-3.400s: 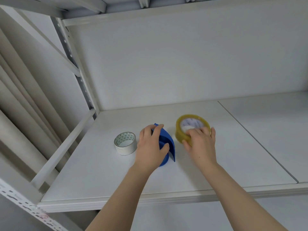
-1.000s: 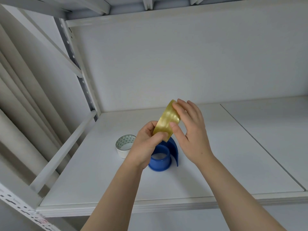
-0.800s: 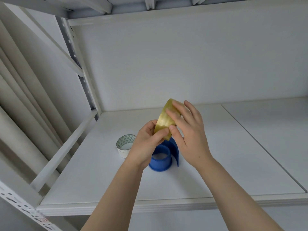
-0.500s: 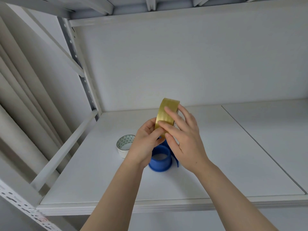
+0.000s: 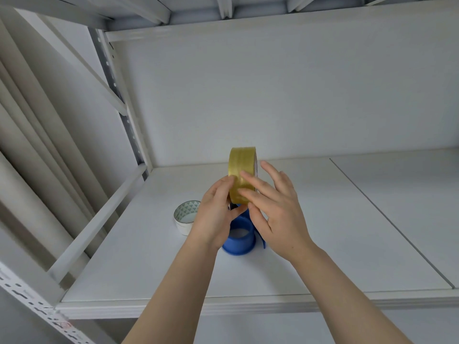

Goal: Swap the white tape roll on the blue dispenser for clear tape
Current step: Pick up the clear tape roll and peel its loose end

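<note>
Aloft, clear tape (image 5: 242,170) in left hand (image 5: 215,220)

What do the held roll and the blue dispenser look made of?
The roll: glossy, yellowish, translucent-looking film, likely plastic tape; light streaks run along its band. The dispenser: smooth blue, probably moulded plastic; even colour, soft sheen.

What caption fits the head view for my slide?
Left hand grips the clear tape roll on edge above the blue dispenser, right hand touching it; white tape roll lies on the shelf.
</note>
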